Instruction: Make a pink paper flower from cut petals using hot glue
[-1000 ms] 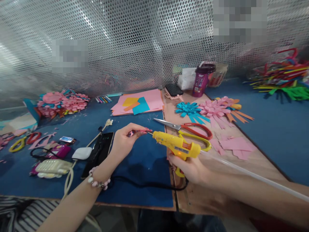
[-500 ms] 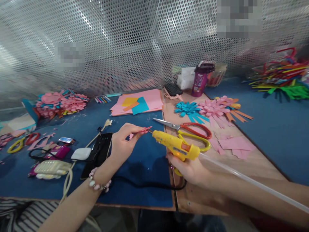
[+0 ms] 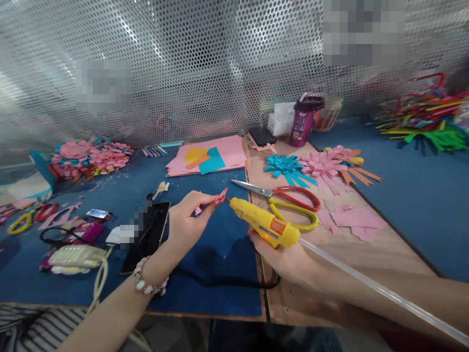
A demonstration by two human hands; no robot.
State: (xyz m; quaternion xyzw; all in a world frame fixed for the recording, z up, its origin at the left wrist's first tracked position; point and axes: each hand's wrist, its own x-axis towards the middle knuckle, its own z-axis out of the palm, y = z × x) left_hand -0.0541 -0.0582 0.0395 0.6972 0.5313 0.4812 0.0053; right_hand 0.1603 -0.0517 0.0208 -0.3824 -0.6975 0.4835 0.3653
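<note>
Pinched in the fingertips of my left hand (image 3: 192, 215) is a small folded pink paper piece (image 3: 221, 196). My right hand (image 3: 280, 254) grips a yellow hot glue gun (image 3: 262, 220), its nozzle pointing left and right beside the paper; whether they touch I cannot tell. A long clear glue stick (image 3: 366, 281) runs out of the gun's back over my right forearm. Behind the gun lie scissors (image 3: 278, 193) with one red and one yellow handle, blades to the left. The black cord (image 3: 223, 282) trails across the blue mat below my hands.
Coloured paper sheets (image 3: 208, 159) are stacked at the back. Blue (image 3: 284, 166) and pink paper flowers (image 3: 322, 164) and pink scraps (image 3: 359, 218) lie on the right. At left are a phone (image 3: 157, 234), a power strip (image 3: 75, 255) and more scissors (image 3: 32, 217). A purple cup (image 3: 304, 122) stands behind.
The pink paper piece has tilted more upright in my left fingers. The glue gun has shifted slightly left, its nozzle still beside the paper.
</note>
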